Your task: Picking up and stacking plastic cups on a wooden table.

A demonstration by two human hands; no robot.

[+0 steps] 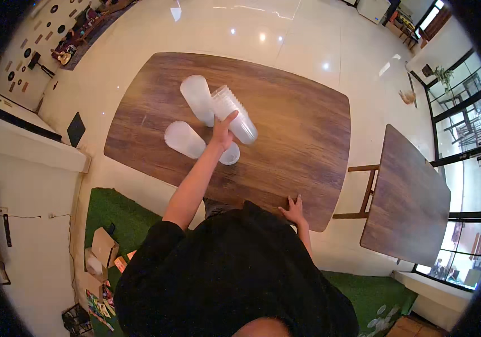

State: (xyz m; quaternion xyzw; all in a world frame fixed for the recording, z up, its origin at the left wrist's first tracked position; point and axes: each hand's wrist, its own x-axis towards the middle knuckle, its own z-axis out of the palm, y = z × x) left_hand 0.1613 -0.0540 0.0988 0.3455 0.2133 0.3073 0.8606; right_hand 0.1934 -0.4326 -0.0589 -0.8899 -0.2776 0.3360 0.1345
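My left hand (pixel 223 131) is closed around a tilted stack of nested clear plastic cups (pixel 232 106) over the middle of the wooden table (pixel 296 129). Just left of that stack is a tall whitish translucent cylinder (pixel 195 94). Another similar cylinder (pixel 183 138) lies nearer to me, left of my wrist. A small round translucent piece (pixel 230 154) sits beside my left wrist, partly covered by it. At the table's near right edge my right hand (pixel 293 212) rests with its fingers spread, holding nothing.
A second wooden table (pixel 409 196) stands to the right, by the glass windows. On the green mat (pixel 111 210) at the lower left are an opened cardboard box (pixel 104 247) and colourful packets (pixel 101 306). Glossy tile floor surrounds the table.
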